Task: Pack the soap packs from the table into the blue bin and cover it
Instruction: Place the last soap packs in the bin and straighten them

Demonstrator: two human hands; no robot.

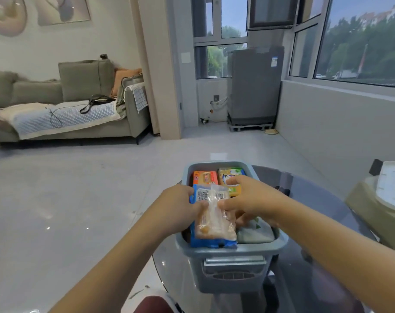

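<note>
The blue bin [231, 250] stands on a dark glass table in front of me. Inside, at the far end, lie an orange soap pack [205, 177] and a yellow-green soap pack [233, 188]. A grey-green pack [257, 233] sits at the near right. A clear-and-blue soap pack [214, 222] with a barcode lies along the bin's left side, held by both hands. My left hand [180, 206] grips its left edge. My right hand [248, 199] holds its right edge, fingers spread over the yellow-green pack. No lid is in view.
The round glass table [305, 211] ends just left of the bin, with grey tiled floor [79, 199] beyond. A beige box with a white tray-like piece [390, 190] stands at the table's right. A sofa [68, 109] and a grey appliance [255, 86] stand far back.
</note>
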